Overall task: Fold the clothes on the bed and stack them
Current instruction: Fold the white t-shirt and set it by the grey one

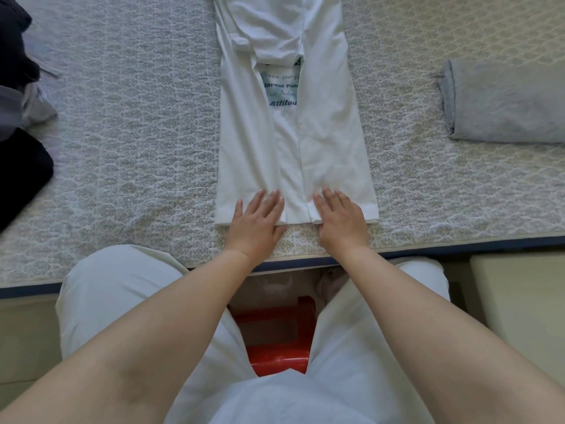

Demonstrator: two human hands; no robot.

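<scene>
The white shirt (293, 154) is thin, matt woven cloth, softly creased, with flat blue printed lettering. The bedspread (137, 142) is quilted cloth, its stitched pattern giving a bumpy, matt surface. The folded grey garment (507, 105) looks like soft jersey (slightly mottled). The red stool (275, 338) is glossy, smooth plastic. The dark clothes (21, 172) are matt fabric.

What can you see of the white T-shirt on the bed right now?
The white T-shirt lies flat on the patterned bedspread, both sides folded inward into a long strip, a sleeve folded over near the top. Blue printed lettering shows in the gap between the flaps. It looks like thin cotton. The left hand and right hand press flat on its near hem.
</scene>
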